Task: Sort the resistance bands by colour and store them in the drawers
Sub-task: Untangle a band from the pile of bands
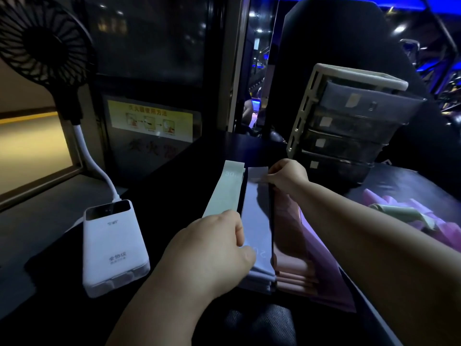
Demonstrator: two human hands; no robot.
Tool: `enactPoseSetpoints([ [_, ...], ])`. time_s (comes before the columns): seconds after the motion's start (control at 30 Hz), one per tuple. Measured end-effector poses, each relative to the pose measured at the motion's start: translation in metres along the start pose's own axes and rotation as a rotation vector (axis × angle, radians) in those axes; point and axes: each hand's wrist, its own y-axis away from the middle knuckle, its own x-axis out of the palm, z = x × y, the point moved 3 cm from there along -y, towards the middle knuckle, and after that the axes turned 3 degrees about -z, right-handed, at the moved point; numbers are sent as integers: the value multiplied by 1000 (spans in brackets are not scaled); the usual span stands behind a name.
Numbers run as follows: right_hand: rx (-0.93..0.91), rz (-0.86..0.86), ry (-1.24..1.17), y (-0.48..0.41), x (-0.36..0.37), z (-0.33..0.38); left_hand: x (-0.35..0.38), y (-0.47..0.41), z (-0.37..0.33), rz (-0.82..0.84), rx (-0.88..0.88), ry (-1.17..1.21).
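While the left hand [207, 248] grips the near end of the lilac band [257, 208], the right hand [287, 174] pinches its far end; it lies on the surface [174, 176] between the green band [224, 191] and pink stack [291, 258].

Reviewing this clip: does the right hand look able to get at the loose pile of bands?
Probably yes: nothing stands between the right hand and the loose pile, though it pinches the lavender band, which it must release first.

Pale green band [225, 188], lavender band stack [258, 221], pink band stack [291, 245], white power bank [113, 248], black fan [41, 41]
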Motion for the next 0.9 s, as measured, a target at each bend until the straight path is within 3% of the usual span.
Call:
enactPoseSetpoints([
  [0.33,-54,-12,150,4,-1,2,1,-3,1,4,-21,-22],
  [0.57,-70,-8,139,8,-7,0,3,-7,-7,-95,2,-42],
  [0.9,-180,-58,162,26,-60,-23,27,-29,-35,-87,29,-4],
])
